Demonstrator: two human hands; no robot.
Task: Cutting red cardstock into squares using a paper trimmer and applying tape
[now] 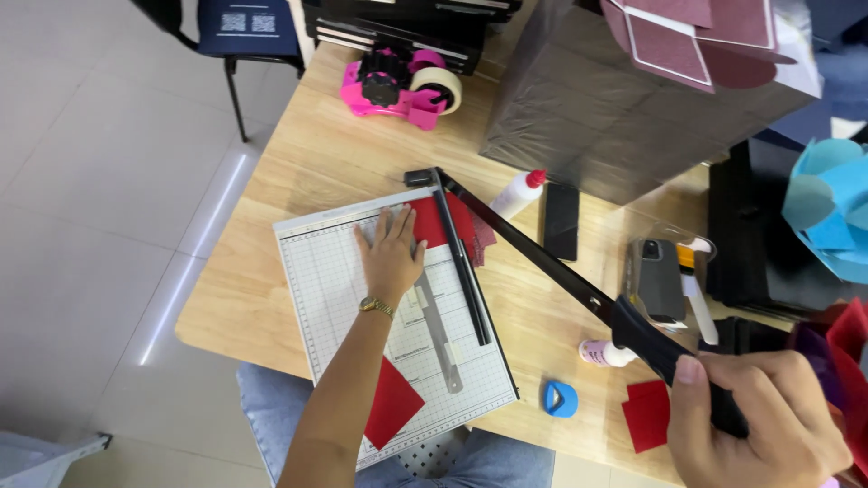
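A white gridded paper cutter (334, 298) lies on the wooden table. My left hand (391, 253) rests flat on its board, fingers spread, pressing a red sheet of paper (432, 221) against the black cutting edge. The red sheet sticks out past the edge to the right. My right hand (764, 416) grips the black handle of the cutter's long blade arm (542, 262), which is raised and angled out to the right. A second red piece (393, 402) lies on the board's near corner.
Pink tape dispenser (402, 86) at the back. A white glue bottle (517, 192), two phones (561, 220) (657, 278), a small pink bottle (601, 352), a blue triangular object (561, 398) and red scraps (646, 414) lie right of the cutter. A big dark box (615, 108) stands behind.
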